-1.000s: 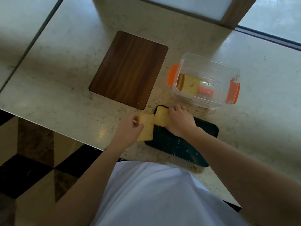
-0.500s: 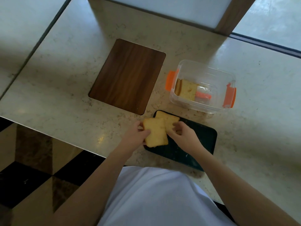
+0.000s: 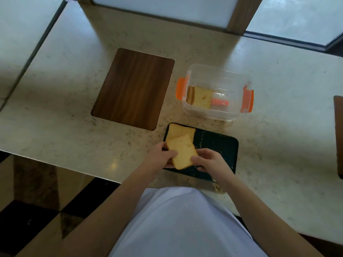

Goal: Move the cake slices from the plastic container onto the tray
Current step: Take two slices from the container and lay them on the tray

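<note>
A dark rectangular tray [image 3: 219, 147] lies near the table's front edge. One yellow cake slice [image 3: 179, 131] lies flat at its far left corner. A second cake slice [image 3: 182, 152] overlaps it, held from both sides: my left hand [image 3: 160, 157] grips its left edge and my right hand [image 3: 208, 162] its lower right edge. Behind the tray stands a clear plastic container [image 3: 239, 84] with orange clips; it still holds cake slices [image 3: 199, 97] standing at its left end.
A brown wooden board [image 3: 134, 89] lies to the left of the container. Another dark brown object [image 3: 338, 136] shows at the right edge. Crumbs [image 3: 220, 189] lie by the tray's near corner. The table's front edge runs just below my hands.
The slice held in both hands has shifted right, further onto the tray, and now overlaps the first slice. My right hand moved from the first slice to the held one.
</note>
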`<state>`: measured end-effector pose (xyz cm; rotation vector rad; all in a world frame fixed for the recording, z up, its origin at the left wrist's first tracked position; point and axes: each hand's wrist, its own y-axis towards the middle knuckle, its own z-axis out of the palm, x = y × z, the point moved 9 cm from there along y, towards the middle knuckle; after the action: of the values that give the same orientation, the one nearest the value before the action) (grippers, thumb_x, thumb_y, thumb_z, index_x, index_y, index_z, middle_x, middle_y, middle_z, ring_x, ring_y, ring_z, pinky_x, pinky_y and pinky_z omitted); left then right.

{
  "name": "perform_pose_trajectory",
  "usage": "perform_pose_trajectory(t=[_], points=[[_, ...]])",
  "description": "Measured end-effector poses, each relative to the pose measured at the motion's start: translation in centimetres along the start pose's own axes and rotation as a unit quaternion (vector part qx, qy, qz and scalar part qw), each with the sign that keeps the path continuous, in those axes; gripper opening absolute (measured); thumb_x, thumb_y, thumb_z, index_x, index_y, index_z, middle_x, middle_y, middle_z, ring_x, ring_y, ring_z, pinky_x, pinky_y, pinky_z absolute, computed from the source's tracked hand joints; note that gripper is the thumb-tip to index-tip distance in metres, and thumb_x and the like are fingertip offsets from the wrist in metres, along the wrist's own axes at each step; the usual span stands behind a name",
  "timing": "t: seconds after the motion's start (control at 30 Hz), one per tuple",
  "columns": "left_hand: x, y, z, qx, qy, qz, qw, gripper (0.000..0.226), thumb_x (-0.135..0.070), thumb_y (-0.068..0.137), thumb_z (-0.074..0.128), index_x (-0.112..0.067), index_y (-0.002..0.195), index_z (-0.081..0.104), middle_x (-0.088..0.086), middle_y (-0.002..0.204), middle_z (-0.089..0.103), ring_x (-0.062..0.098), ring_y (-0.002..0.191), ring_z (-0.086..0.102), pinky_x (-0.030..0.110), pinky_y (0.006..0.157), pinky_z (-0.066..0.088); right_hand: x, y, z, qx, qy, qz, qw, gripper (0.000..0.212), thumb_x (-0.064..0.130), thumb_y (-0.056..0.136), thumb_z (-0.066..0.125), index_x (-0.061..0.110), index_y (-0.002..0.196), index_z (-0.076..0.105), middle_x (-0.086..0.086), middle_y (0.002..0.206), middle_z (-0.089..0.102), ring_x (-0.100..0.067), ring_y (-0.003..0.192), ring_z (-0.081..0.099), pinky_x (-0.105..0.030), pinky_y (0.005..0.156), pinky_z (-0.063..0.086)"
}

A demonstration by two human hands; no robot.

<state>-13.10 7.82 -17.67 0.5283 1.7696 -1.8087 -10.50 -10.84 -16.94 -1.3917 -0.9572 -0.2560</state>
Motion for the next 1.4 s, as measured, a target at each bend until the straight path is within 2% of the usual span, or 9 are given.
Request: perform_pose_trajectory(t=[0.17, 0.37, 0.53, 0.67, 0.8, 1.0, 1.13, 1.3, 1.4], points=[[0.1, 0.1, -0.8, -0.018, 0.035, 0.009, 0.999, 0.032, -0.013, 0.094, 0.067, -0.011, 0.123, 0.055, 0.01, 0.118, 0.063, 0.024, 0.1, 0.067, 0.033, 0.077, 0.061, 0.5, 0.3, 0.3, 0.003, -0.029, -0.009, 1.0, 0.03, 0.026, 0.093, 0.072, 0.021, 0.122, 0.069, 0.006, 0.111, 0.074, -0.01, 0.1, 0.07, -0.024, 0.082, 0.055], [0.0, 0.2, -1.9, -0.053, 0.104, 0.034, 0.993, 0.03, -0.011, 0.092, 0.068, -0.009, 0.119, 0.055, 0.014, 0.107, 0.066, 0.021, 0.084, 0.068, 0.029, 0.068, 0.059, 0.8, 1.2, 0.4, 0.013, -0.115, -0.011, 0.993, 0.03, 0.025, 0.094, 0.07, 0.022, 0.123, 0.066, 0.007, 0.109, 0.071, -0.01, 0.098, 0.068, -0.029, 0.084, 0.058], [-0.7, 0.0, -3.3, -0.105, 0.268, 0.114, 0.951, 0.035, -0.021, 0.091, 0.065, -0.023, 0.125, 0.056, -0.002, 0.086, 0.06, 0.017, 0.079, 0.064, 0.025, 0.062, 0.045, 2.1, 2.2, 1.5, 0.036, -0.241, -0.046, 0.969, 0.034, 0.024, 0.094, 0.069, 0.021, 0.128, 0.063, 0.002, 0.109, 0.067, -0.014, 0.098, 0.064, -0.024, 0.077, 0.049], [-0.9, -0.1, -3.5, -0.111, 0.374, 0.138, 0.91, 0.022, -0.029, 0.094, 0.063, -0.016, 0.112, 0.064, 0.0, 0.094, 0.064, 0.013, 0.08, 0.059, 0.026, 0.065, 0.045, 2.9, 3.1, 2.0, 0.043, -0.302, -0.052, 0.951, 0.034, 0.022, 0.094, 0.069, 0.021, 0.127, 0.064, 0.0, 0.114, 0.065, -0.016, 0.1, 0.061, -0.025, 0.078, 0.045], [0.0, 0.1, -3.8, -0.111, 0.428, 0.113, 0.89, 0.026, -0.034, 0.091, 0.063, -0.008, 0.097, 0.064, 0.012, 0.092, 0.068, 0.025, 0.082, 0.063, 0.042, 0.073, 0.052, 3.0, 3.7, 1.8, 0.02, -0.272, -0.039, 0.961, 0.034, 0.021, 0.09, 0.073, 0.019, 0.123, 0.065, 0.002, 0.113, 0.066, -0.011, 0.095, 0.06, -0.016, 0.067, 0.043], [0.5, 0.0, -3.1, -0.101, 0.505, 0.105, 0.851, 0.031, -0.043, 0.091, 0.058, -0.013, 0.095, 0.059, 0.004, 0.085, 0.063, 0.023, 0.077, 0.061, 0.033, 0.06, 0.043, 1.1, 3.7, 1.1, -0.022, -0.207, 0.001, 0.978, 0.044, 0.021, 0.088, 0.076, 0.018, 0.128, 0.058, 0.004, 0.108, 0.066, -0.012, 0.097, 0.064, -0.026, 0.079, 0.054], [0.0, -0.2, -2.3, -0.111, 0.568, 0.114, 0.807, 0.039, -0.056, 0.093, 0.049, -0.018, 0.101, 0.056, -0.003, 0.086, 0.056, 0.016, 0.077, 0.056, 0.031, 0.064, 0.045, -0.2, 3.2, 1.0, -0.04, -0.17, 0.025, 0.984, 0.041, 0.019, 0.089, 0.074, 0.015, 0.126, 0.057, 0.004, 0.102, 0.067, -0.013, 0.095, 0.066, -0.039, 0.09, 0.059], [0.2, 0.8, -2.5, -0.103, 0.588, 0.102, 0.796, 0.04, -0.055, 0.098, 0.041, -0.018, 0.099, 0.056, 0.0, 0.091, 0.062, 0.016, 0.076, 0.055, 0.032, 0.064, 0.043, -1.3, 2.4, 1.4, -0.046, -0.149, 0.041, 0.987, 0.047, 0.022, 0.092, 0.071, 0.014, 0.133, 0.051, 0.006, 0.101, 0.065, -0.011, 0.092, 0.065, -0.031, 0.083, 0.058], [-0.8, 1.0, -2.5, -0.118, 0.586, 0.151, 0.787, 0.034, -0.047, 0.097, 0.051, -0.015, 0.107, 0.055, 0.004, 0.098, 0.063, 0.017, 0.079, 0.054, 0.032, 0.066, 0.047, -1.9, 2.1, 1.9, -0.035, -0.149, 0.054, 0.987, 0.044, 0.023, 0.093, 0.071, 0.016, 0.131, 0.052, 0.007, 0.1, 0.064, -0.01, 0.089, 0.065, -0.03, 0.081, 0.058]])
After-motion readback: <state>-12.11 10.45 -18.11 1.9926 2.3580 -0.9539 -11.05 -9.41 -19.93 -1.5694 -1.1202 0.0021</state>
